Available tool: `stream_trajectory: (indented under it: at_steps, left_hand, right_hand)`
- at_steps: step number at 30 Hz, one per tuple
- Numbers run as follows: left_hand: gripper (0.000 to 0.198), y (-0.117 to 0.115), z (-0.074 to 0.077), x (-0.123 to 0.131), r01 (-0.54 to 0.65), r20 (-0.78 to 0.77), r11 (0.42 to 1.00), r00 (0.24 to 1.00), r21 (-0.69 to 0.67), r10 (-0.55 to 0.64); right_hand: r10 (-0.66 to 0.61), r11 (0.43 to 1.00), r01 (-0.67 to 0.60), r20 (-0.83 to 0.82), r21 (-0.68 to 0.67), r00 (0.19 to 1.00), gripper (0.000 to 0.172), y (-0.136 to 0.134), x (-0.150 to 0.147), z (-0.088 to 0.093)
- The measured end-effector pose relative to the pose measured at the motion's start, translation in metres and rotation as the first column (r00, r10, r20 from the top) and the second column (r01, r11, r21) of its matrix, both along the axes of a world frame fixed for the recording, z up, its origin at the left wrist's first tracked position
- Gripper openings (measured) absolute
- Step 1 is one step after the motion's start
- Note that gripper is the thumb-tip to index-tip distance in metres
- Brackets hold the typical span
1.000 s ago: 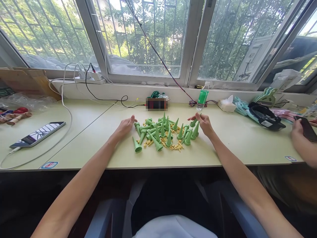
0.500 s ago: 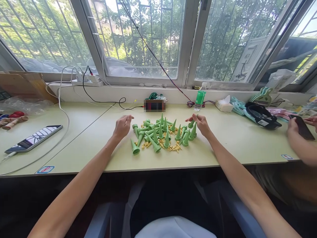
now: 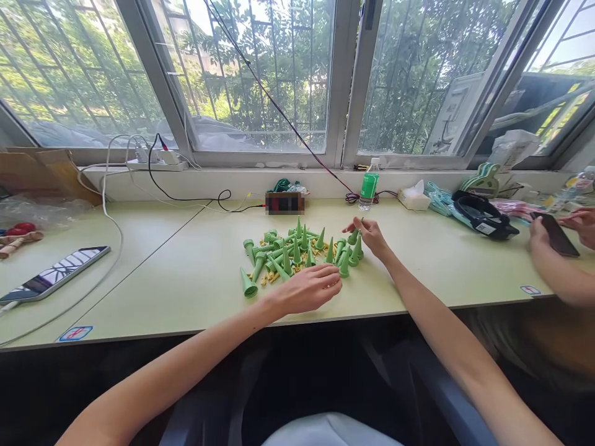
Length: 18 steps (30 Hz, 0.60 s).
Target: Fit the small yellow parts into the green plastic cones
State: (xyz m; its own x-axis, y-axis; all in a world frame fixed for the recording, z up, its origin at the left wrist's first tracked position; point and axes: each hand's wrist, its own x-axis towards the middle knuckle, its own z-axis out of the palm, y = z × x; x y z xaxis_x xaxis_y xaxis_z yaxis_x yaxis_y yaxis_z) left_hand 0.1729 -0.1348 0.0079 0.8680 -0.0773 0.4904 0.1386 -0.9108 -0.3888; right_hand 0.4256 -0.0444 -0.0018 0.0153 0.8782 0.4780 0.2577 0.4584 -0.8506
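Note:
A heap of green plastic cones [image 3: 288, 254] mixed with small yellow pieces [image 3: 267, 277] lies on the pale green table [image 3: 186, 279]. My left hand [image 3: 309, 289] reaches across the near edge of the heap, fingers curled down over the yellow pieces by the cones; what they hold, if anything, is hidden. My right hand [image 3: 367, 235] is at the heap's right side, fingers pinched on one green cone [image 3: 353, 236].
A phone on a cable [image 3: 53, 274] lies at the left. A green-labelled bottle [image 3: 369, 189], a tissue box [image 3: 413, 197] and a dark device [image 3: 483, 214] stand at the back right. Another person's hands [image 3: 553, 238] hold a phone at the far right. Cables run along the sill.
My left hand has swung from the heap's far left side to its near right edge. My right hand stays by the cones on the right. The view has tilted slightly.

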Motion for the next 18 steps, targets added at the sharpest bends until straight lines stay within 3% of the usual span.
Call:
stream_trajectory:
  at_steps: [4,11,18]
  left_hand:
    - [0.016,0.015,-0.009,0.022,0.065,-0.054,0.995,0.996,-0.081,-0.070]
    - [0.020,0.039,-0.009,0.023,0.059,-0.087,0.986,0.994,-0.158,-0.073]
    - [0.021,0.052,-0.015,0.026,0.061,-0.065,0.982,0.995,-0.177,-0.074]
  right_hand:
    - [-0.014,1.000,0.014,-0.011,-0.011,1.000,0.063,0.003,-0.001,-0.001]
    - [-0.037,0.999,0.034,-0.079,-0.039,0.996,0.063,0.004,-0.005,0.002]
    - [-0.104,0.991,0.110,-0.076,0.078,0.992,0.069,0.007,-0.005,0.032]
